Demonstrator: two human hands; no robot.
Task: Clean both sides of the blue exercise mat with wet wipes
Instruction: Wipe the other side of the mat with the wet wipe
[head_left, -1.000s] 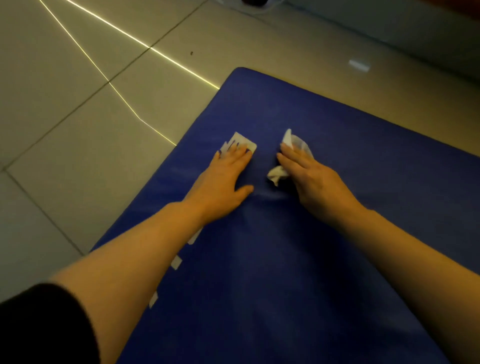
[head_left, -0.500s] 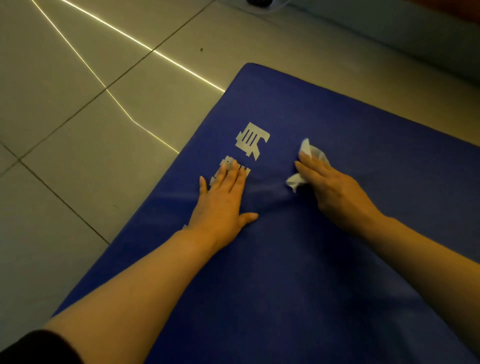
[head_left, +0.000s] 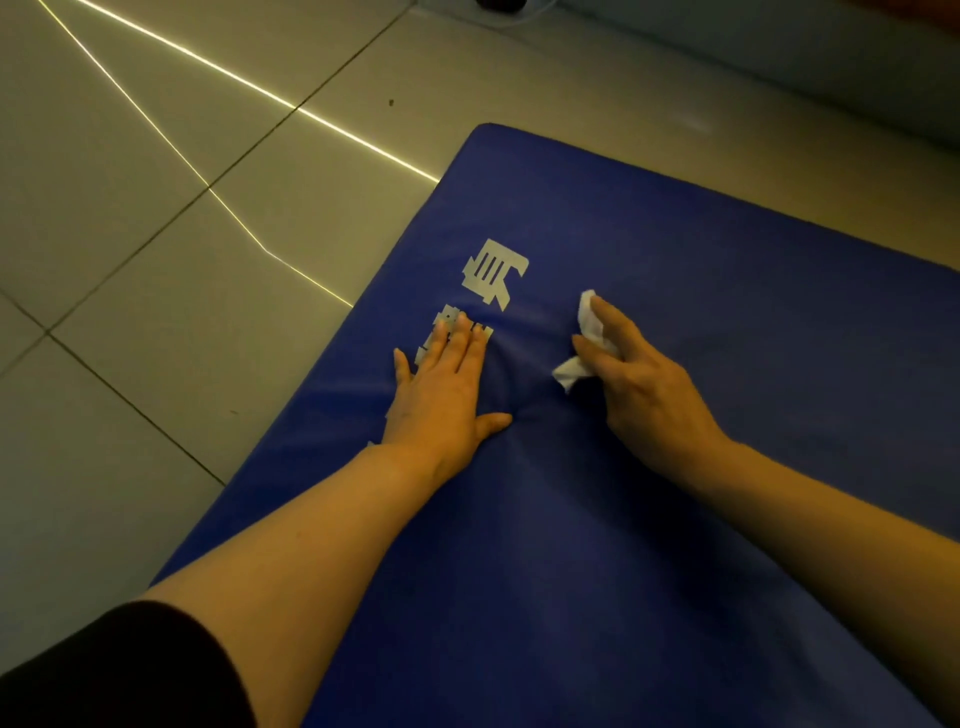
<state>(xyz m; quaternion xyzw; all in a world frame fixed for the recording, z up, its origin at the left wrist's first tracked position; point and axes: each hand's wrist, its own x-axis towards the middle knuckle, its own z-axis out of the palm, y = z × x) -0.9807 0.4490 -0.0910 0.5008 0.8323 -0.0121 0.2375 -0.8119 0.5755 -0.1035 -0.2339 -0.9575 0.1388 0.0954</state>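
The blue exercise mat (head_left: 701, 270) lies flat on the tiled floor and fills the right and lower part of the view. White printed characters (head_left: 496, 273) run along its left side. My left hand (head_left: 447, 395) presses flat on the mat with straight fingers, covering part of the print. To its right, my right hand (head_left: 639, 379) holds a crumpled white wet wipe (head_left: 589, 322) against the mat; the wipe sticks out past the fingertips and under the thumb.
Pale floor tiles (head_left: 156, 312) with dark grout lines and thin bright light streaks lie left of the mat. A grey wall base (head_left: 779, 62) runs along the top right. A dark object (head_left: 501, 4) sits at the top edge.
Both hands have slid back toward me along the mat, uncovering the top printed character. The right hand has dragged the wipe with it.
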